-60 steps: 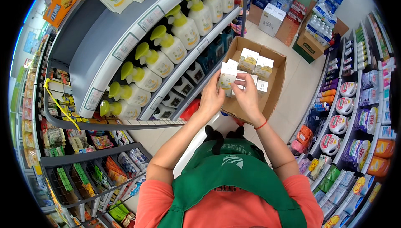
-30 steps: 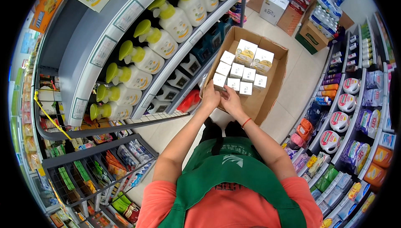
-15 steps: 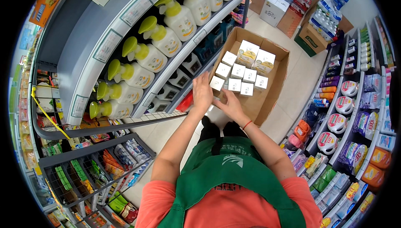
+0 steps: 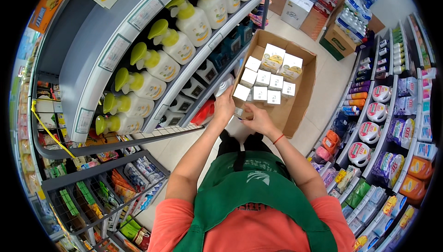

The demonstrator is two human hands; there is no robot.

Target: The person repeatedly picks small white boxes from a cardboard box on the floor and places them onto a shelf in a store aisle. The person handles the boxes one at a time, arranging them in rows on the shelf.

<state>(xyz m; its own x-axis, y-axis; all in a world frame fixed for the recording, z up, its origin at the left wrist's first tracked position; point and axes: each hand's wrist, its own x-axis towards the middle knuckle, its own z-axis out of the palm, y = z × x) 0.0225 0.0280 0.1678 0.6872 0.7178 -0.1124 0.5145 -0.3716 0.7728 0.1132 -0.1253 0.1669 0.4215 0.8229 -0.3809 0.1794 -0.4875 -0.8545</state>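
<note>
From here I count 8 small white cartons [image 4: 263, 78] and 2 larger white-and-yellow cartons [image 4: 273, 55] inside the cardboard box [image 4: 297, 111], grouped close, probably so they prop each other upright. The left hand [image 4: 224, 108] extends its fingers at the near corner; the right hand [image 4: 259, 120] curls its fingers alongside. Whether they pinch anything, I cannot tell.

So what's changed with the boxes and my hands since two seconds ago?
The small white box you held up looks set down at the near-left corner of the carton. Your left hand and right hand moved leftward, toward you; whether they grip anything is unclear. The pump bottles stayed put.
</note>
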